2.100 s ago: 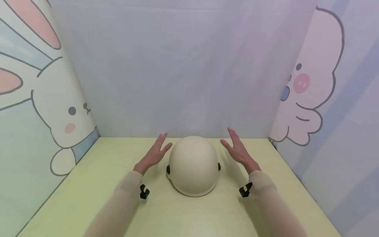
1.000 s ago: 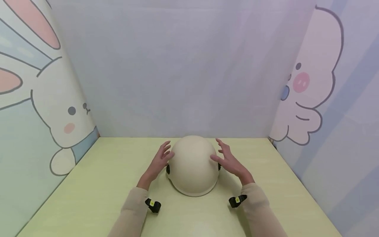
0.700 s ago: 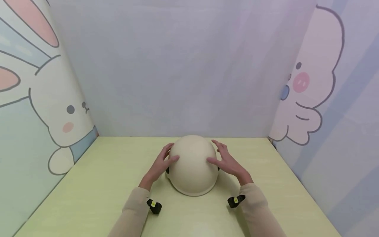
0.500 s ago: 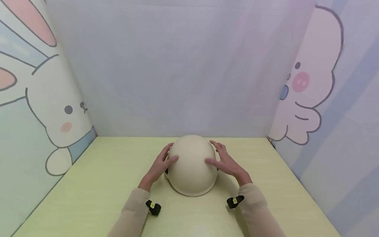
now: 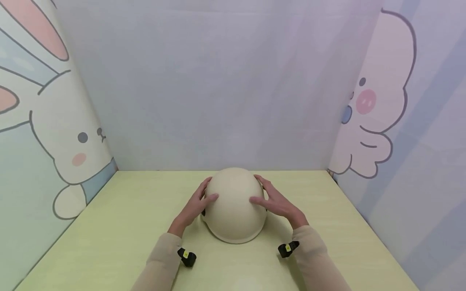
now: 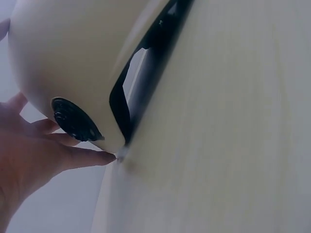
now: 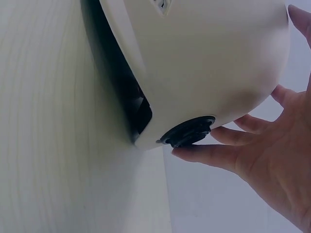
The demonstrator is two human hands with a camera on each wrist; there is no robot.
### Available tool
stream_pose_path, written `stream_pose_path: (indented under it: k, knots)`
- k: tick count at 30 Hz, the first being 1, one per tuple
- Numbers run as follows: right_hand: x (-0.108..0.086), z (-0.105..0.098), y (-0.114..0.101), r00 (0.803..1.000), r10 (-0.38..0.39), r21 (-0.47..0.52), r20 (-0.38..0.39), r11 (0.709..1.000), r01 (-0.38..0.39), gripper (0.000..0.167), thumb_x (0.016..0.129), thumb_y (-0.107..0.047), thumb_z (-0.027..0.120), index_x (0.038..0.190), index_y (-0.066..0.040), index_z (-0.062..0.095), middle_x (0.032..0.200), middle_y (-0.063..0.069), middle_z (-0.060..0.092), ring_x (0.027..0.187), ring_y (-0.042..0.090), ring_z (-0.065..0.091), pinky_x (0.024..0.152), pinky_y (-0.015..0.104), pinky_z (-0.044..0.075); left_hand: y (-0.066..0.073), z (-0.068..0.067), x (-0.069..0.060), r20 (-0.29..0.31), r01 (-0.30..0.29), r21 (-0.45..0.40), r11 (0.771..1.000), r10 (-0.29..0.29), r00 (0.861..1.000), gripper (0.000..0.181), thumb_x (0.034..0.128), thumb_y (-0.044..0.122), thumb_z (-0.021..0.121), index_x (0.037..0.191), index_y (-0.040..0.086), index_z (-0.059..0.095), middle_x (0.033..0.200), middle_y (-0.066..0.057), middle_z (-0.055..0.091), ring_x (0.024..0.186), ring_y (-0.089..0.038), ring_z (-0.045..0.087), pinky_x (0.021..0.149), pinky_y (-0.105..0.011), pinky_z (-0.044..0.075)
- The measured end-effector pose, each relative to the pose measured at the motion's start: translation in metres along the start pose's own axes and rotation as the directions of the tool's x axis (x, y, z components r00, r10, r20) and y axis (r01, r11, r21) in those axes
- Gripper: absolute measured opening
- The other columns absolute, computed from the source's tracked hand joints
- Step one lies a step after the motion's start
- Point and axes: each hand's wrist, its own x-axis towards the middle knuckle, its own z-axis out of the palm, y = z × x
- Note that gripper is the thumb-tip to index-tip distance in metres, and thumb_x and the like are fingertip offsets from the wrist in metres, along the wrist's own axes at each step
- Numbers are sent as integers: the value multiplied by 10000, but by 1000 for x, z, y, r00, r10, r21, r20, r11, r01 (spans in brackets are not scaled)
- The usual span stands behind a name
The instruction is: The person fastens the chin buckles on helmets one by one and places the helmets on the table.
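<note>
I have the helmet point(image 5: 234, 214) between my two hands, near the far edge of the table point(image 5: 127, 234), dome up. My left hand point(image 5: 194, 207) holds one side and my right hand point(image 5: 279, 203) the other, each thumb laid on the near face and the fingers spread round the flank. From my head the dome is mostly one smooth cream curve; the wrist views give me its sides. In the left one I see the whole of a black disc point(image 6: 75, 119) with my fingers just behind it, one stretched finger reaching down to the corner of the rim, and a black edging point(image 6: 118, 104) with a bright notch of light beside it. The right one shows me the matching disc point(image 7: 190, 131), a fingertip right at its lower end, and a small silvery mark point(image 7: 163, 6) higher on the shell. The shadow under the rim is dark, so I can't quite tell whether it touches the table all along. Only from my head do I see both beige sleeves point(image 5: 162, 256), each with a black camera point(image 5: 187, 257) inside the wrist, and the drawn rabbit point(image 5: 65, 133) and pink-nosed figure point(image 5: 387, 68) on the side walls.
</note>
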Motion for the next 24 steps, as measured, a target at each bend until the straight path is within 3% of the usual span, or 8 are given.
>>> stream_pose_path:
  k: [6,12,19,22,24]
  knots:
    - [2,-1,-3,1000,-1,15,-1,1000,1,895,886,-533,701,1589,-334,185,1619,12,198,1465,321,249,1085,650,304,4,0,0,-10,-5,8,1000,5,1000,787,956,420,644,1601,301,209,1651,-34,171,1502,-358,140,1084,-648,300]
    - [-1,2,-2,999,28,30,27,999,-29,880,885,-539,702,1577,-387,179,1613,-15,188,1469,304,238,1084,626,323,3,1,-4,-49,23,27,999,-22,999,788,933,438,677,1592,317,261,1621,-54,259,1473,-380,226,1048,-638,366]
    - [-2,2,-5,1000,9,-9,14,1000,-9,986,855,-510,747,1603,-281,147,1605,75,201,1451,316,264,1099,620,300,6,5,-5,-64,22,43,999,-20,998,786,929,449,674,1588,334,262,1610,-55,277,1461,-360,255,1044,-635,374]
    - [-3,2,-7,1000,17,-11,9,1000,-17,1030,834,-512,770,1605,-275,130,1605,85,193,1444,317,274,1095,611,311,9,6,-4,-86,21,45,999,-18,996,814,925,444,681,1595,268,253,1605,-80,279,1461,-346,259,1076,-619,345]
    - [-3,1,-7,1000,27,6,4,1000,-27,1026,837,-511,767,1605,-284,125,1614,79,178,1450,321,269,1090,612,319,22,7,-8,-89,23,43,999,-19,996,804,935,401,678,1590,190,263,1591,-125,296,1445,-357,287,1086,-594,349]
